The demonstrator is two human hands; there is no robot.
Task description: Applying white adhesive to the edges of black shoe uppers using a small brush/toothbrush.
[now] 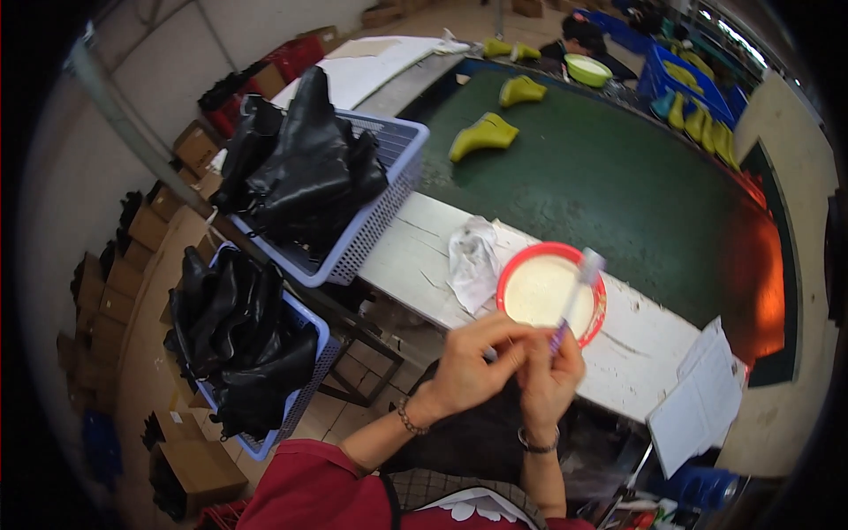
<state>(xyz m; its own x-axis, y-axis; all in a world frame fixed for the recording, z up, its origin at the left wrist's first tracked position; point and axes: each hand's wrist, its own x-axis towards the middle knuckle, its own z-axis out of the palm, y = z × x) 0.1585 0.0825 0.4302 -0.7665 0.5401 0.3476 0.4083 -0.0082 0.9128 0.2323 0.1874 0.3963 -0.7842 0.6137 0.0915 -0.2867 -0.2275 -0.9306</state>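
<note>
My right hand (549,375) is closed around the handle of a small brush like a toothbrush (560,336), purple and white, with its pale head tilted up over the bowl. My left hand (477,364) is pinched closed, its fingertips meeting those of the right; whatever they hold is hidden. Just beyond both hands, a red bowl (503,287) of cream-coloured liquid (541,287) stands on a worn white bench (406,256). A crumpled, stained white cloth (474,263) lies left of the bowl.
Two blue baskets (375,199) (305,389) of black boots (305,168) stand at left. Behind the bench runs a green conveyor belt (565,177) carrying yellow-green shoe lasts (484,137). An orange glow lights its right end. White papers (702,397) hang at right. A person (583,40) sits at the far end.
</note>
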